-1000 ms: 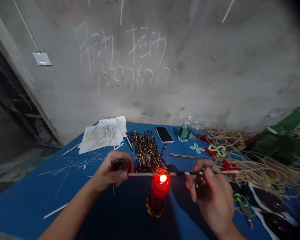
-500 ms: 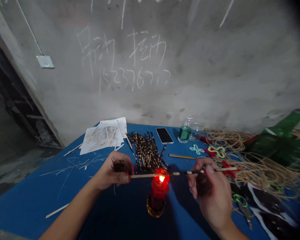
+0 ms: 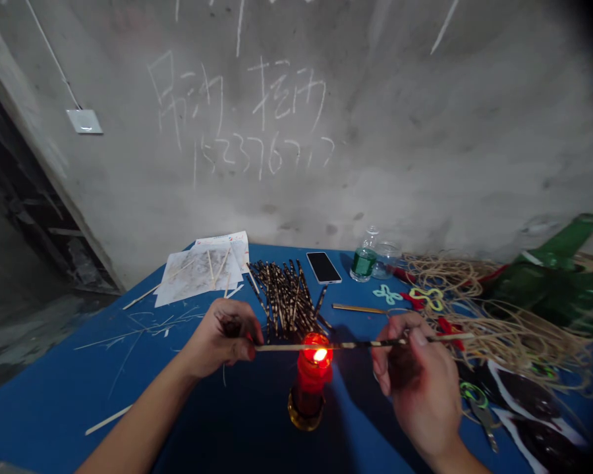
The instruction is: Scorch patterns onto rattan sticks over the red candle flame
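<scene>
A person's left hand [image 3: 234, 336] and right hand [image 3: 420, 378] each pinch a partly blackened stick [image 3: 353, 345], held nearly level across the top of a lit red candle [image 3: 310, 385] on a blue desk [image 3: 212, 428]. Behind the candle lies a pile of dark-banded sticks [image 3: 286, 296], near a phone [image 3: 324, 267]; tangled cord [image 3: 518, 322] spreads at right.

- A dark-screened phone [image 3: 324, 268] lies near a gray wall [image 3: 425, 164] chalked with characters and digits.
- A clear-necked bottle [image 3: 364, 262], green below, stands beside a clear jar [image 3: 387, 261].
- Tangled tan cord [image 3: 528, 329] spreads near green bottles [image 3: 543, 283] at right.
</scene>
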`<state>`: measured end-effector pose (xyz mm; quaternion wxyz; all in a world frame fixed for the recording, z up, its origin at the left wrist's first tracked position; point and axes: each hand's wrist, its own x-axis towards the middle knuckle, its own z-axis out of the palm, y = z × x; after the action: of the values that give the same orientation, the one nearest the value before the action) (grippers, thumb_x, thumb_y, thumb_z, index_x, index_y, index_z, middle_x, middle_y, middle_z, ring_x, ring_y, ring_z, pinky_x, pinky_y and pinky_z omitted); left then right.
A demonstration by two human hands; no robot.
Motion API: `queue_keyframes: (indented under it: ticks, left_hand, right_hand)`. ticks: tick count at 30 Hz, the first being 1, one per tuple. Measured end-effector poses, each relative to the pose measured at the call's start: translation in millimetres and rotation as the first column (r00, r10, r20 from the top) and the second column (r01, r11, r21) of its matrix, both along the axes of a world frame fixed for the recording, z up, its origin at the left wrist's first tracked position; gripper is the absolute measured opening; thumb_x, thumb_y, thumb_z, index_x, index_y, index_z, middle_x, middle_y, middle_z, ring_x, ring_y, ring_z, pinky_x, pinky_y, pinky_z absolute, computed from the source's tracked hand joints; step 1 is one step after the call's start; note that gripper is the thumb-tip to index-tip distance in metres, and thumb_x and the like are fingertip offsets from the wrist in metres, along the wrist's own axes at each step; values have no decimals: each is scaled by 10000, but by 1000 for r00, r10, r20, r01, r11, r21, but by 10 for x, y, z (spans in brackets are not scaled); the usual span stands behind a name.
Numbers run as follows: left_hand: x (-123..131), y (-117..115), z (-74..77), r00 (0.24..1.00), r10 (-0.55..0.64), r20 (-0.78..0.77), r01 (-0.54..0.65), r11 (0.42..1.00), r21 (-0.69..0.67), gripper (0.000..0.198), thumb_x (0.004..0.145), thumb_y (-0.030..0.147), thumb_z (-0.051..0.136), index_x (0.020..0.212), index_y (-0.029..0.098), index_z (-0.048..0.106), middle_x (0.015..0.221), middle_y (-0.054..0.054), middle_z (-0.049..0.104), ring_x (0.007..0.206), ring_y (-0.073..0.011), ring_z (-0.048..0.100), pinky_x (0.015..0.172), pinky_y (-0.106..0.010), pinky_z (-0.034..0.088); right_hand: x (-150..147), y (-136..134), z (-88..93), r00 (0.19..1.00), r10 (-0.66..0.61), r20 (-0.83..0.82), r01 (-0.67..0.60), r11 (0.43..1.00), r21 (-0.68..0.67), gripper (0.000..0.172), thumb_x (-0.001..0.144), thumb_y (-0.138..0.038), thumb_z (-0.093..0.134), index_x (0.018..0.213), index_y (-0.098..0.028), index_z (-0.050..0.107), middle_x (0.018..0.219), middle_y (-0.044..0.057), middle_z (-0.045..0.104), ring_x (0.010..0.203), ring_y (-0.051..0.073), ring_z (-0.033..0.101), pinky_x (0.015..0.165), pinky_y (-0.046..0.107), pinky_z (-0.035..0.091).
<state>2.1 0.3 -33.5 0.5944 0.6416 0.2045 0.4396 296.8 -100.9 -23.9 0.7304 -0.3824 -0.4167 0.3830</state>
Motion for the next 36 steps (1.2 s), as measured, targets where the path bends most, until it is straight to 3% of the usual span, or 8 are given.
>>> queue_keyframes:
  ticks: [3,13,36]
  left_hand:
    - [8,1,-3,1000,-15,19,14,1000,12,250,661,276,983,796,150,815,570,-4,666,364,-35,429,328,-134,306]
    - [115,-87,243,1000,8,-24,-6,998,57,281,620,310,1007,702,157,786,524,15,640,331,-27,403,302,-128,259]
    - [43,-37,124,998,10,-70,-8,1000,19,311,607,367,1024,758,175,832,540,-13,683,350,-44,437,315,-144,295]
  right_hand:
    - [-14,8,14,1000,-12,-14,12,1000,-7,347,977,-560,662,850,-244,591,519,-18,619,356,121,454,315,173,359]
    - [-31,8,113,997,-53,-55,52,999,-14,350,936,-557,699,830,-237,604,495,-19,604,348,118,462,302,159,362]
    - [-39,34,124,995,-65,-74,64,998,-20,344,941,-554,683,826,-242,594,492,-35,582,355,112,454,324,165,368]
